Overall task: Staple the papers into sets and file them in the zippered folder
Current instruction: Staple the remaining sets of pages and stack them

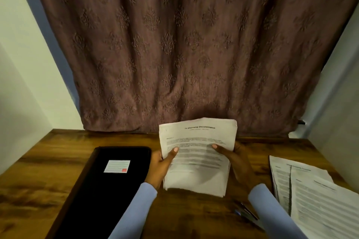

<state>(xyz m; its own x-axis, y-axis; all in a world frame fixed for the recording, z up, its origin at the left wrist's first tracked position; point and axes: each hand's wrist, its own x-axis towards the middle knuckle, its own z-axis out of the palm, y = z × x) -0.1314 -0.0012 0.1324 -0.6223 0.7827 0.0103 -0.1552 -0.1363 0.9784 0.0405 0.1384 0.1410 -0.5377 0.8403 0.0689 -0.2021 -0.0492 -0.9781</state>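
Note:
A stack of printed papers (196, 163) stands tilted up over the middle of the wooden table (48, 161). My left hand (162, 165) grips its left edge with the thumb on the front page. My right hand (235, 158) grips the right edge the same way. The black zippered folder (108, 186) lies closed on the left, a white label on its cover. A stapler (247, 214) lies near the front edge, partly hidden under my right sleeve.
More printed sheets (310, 196) lie spread at the right of the table. A brown patterned curtain (184, 44) hangs behind the table's back edge. Pale walls close in on both sides.

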